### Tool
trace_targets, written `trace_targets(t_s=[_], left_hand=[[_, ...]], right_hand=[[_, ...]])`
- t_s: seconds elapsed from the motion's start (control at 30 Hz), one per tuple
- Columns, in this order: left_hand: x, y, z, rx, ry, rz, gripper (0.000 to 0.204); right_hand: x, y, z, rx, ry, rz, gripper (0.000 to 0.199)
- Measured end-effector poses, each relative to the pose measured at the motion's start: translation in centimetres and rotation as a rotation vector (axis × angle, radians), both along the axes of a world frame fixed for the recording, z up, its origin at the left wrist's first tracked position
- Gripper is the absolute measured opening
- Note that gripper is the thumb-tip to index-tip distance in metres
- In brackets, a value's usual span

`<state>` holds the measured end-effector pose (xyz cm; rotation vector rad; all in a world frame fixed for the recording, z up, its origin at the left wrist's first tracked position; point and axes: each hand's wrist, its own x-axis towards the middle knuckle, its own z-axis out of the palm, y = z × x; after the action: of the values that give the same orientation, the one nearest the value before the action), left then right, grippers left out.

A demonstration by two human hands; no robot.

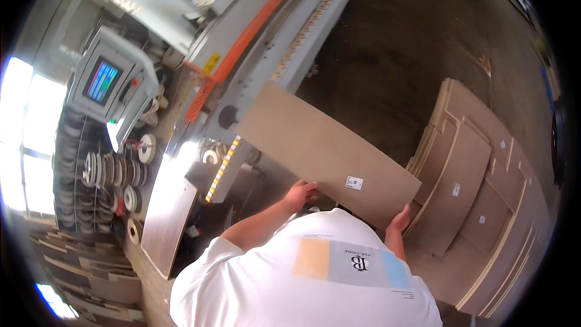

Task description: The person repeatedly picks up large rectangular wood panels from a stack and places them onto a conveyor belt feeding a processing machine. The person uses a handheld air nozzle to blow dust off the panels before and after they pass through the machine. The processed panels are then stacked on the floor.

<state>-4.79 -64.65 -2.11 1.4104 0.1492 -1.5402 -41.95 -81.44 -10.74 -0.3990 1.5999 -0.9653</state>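
Note:
A long brown flat board with a white label slants across the middle of the view. My left hand grips its near long edge, fingertips showing against the board. At its right-hand end, my right hand holds the corner, thumb up along the edge and the other fingers hidden. The board's far left end overlaps the bed of a long grey and orange machine; whether it rests there I cannot tell.
Stacked brown labelled panels stand close at my right. A control panel with a lit screen is at the left, above rolls of edging strip. A row of yellow-and-white rollers juts toward me beside a pale board.

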Motion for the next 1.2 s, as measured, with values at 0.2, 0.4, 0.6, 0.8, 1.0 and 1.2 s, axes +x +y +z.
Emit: trace_targets(t_s=[0.2,0.4,0.6,0.8,1.0,1.2], left_hand=[[7.6,11.7,-0.7,-0.005,-0.030,0.081,0.037],[18.2,22.4,3.7,-0.004,-0.329,-0.295,0.036],[37.5,35.8,5.7,-0.073,-0.682,0.289,0.024],[60.4,48.5,5.9,0.221,-1.321,0.916,0.040],[71.7,51.0,6.3,0.104,-0.864,0.952,0.045],[72.6,51.1,5.9,-0.248,-0.715,0.741,0.020]], right_hand=[[10.9,5.8,2.1,0.020,0.065,0.198,0.059],[15.4,13.6,3.2,-0.120,0.182,0.583,0.055],[16.9,18.1,6.8,-0.235,0.506,1.014,0.055],[17.9,19.9,7.9,-0.086,0.352,0.873,0.059],[18.8,21.7,8.1,0.083,0.086,0.595,0.060],[20.0,22.6,10.4,0.081,0.156,0.664,0.058]])
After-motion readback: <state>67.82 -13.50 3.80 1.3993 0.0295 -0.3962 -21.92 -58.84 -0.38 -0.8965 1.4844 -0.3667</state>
